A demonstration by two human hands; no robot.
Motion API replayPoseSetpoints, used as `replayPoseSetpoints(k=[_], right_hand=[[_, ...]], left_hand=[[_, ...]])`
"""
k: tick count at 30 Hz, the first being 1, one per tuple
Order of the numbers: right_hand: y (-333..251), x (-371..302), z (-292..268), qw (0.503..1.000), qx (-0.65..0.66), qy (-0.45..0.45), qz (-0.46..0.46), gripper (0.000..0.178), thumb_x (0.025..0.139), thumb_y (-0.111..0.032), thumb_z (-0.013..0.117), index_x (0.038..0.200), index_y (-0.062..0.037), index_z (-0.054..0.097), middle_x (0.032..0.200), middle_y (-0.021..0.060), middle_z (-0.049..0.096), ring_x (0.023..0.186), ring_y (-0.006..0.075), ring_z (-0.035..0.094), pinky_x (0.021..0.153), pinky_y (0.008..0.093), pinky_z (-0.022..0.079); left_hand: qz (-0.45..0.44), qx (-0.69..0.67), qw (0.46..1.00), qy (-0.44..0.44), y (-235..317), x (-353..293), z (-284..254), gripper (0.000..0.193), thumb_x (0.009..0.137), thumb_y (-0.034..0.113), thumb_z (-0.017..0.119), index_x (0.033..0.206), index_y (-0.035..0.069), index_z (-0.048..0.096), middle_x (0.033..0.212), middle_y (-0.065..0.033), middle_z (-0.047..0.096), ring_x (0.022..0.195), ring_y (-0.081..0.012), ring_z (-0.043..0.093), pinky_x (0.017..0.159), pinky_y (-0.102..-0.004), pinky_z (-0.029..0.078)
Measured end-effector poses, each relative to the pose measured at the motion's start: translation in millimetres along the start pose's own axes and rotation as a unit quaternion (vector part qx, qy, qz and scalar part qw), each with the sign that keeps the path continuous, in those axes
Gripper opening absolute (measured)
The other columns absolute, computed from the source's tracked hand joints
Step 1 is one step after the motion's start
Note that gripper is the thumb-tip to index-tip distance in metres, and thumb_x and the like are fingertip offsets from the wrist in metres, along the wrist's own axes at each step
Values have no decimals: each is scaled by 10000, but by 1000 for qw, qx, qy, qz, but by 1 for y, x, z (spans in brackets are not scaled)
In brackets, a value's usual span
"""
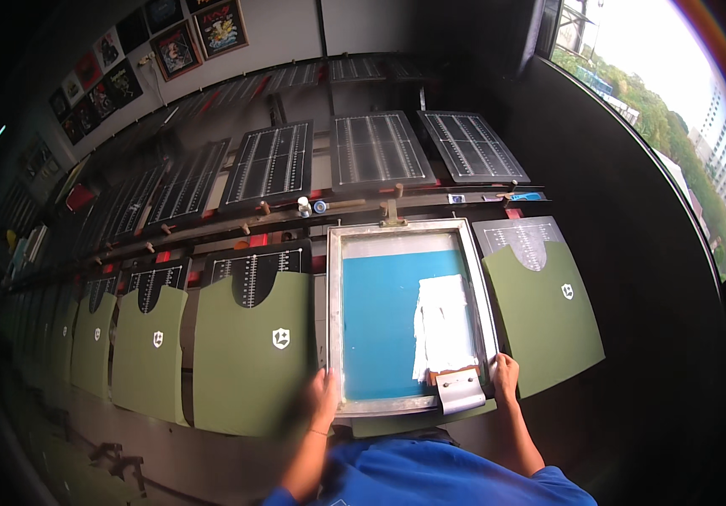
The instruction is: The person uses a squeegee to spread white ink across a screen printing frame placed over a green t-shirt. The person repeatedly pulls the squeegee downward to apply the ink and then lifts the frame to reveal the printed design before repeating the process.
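A metal-framed printing screen [336, 312] with blue mesh [377, 320] lies in front of me, over a green shirt whose lower edge [430, 420] shows beneath it. My left hand [324, 398], slightly blurred, grips the frame's lower left side. On the opposite side, my right hand [505, 376] is closed round the lower right of the frame. White ink [446, 325] covers part of the mesh's right half in a thick patch. A squeegee [461, 394] with a metal holder rests at the ink's near end, leaning on the frame's near edge.
Green shirts with small white badges lie on boards to the left [241, 371] and right [540, 320]. Beyond a long rail [354, 205] stand dark ruled boards [380, 150]. A small white bottle [304, 207] and a tape roll [321, 207] sit on the rail. A window [658, 110] is at far right.
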State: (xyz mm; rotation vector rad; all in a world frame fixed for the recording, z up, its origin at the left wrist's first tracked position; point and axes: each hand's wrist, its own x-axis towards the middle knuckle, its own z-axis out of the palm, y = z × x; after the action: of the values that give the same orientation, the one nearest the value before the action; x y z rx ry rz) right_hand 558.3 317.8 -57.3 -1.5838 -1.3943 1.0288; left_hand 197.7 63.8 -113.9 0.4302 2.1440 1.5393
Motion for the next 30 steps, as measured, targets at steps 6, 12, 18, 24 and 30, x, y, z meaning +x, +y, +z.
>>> replayPoseSetpoints(k=[6,12,18,24,30], right_hand=[[16,60,-6,994,-41,-72,67,411,885,-251,561,1038,105,697,926,193,726,873,253,681,825,357,510],[9,86,4,993,-28,-109,34,374,900,-220,559,1012,112,690,866,145,717,778,206,656,735,348,515],[0,87,-1,994,23,-100,37,268,915,-180,556,767,21,653,652,19,586,583,110,524,544,291,412],[3,94,3,978,90,-139,128,268,937,-146,562,712,-17,630,616,4,558,556,97,492,515,267,365],[14,91,9,967,128,-123,183,184,944,-135,621,881,18,702,710,15,628,618,101,559,561,250,425]], left_hand=[[71,65,995,10,53,2,34,460,1014,372,517,1031,-77,613,868,-199,679,795,-288,648,734,-405,487],[23,99,995,-25,56,17,36,608,1006,418,527,1312,-107,539,1273,-296,612,1208,-379,601,1013,-395,465],[-3,26,999,-33,87,-5,41,583,1027,404,508,1340,-87,533,1313,-234,618,1236,-312,584,1042,-371,432],[-60,-62,995,54,74,3,46,490,1032,377,465,1192,-52,639,1185,-183,677,1115,-306,625,992,-363,457],[-25,-30,996,79,36,11,48,515,1037,400,429,1210,-37,641,1217,-189,668,1163,-321,607,1014,-377,447]])
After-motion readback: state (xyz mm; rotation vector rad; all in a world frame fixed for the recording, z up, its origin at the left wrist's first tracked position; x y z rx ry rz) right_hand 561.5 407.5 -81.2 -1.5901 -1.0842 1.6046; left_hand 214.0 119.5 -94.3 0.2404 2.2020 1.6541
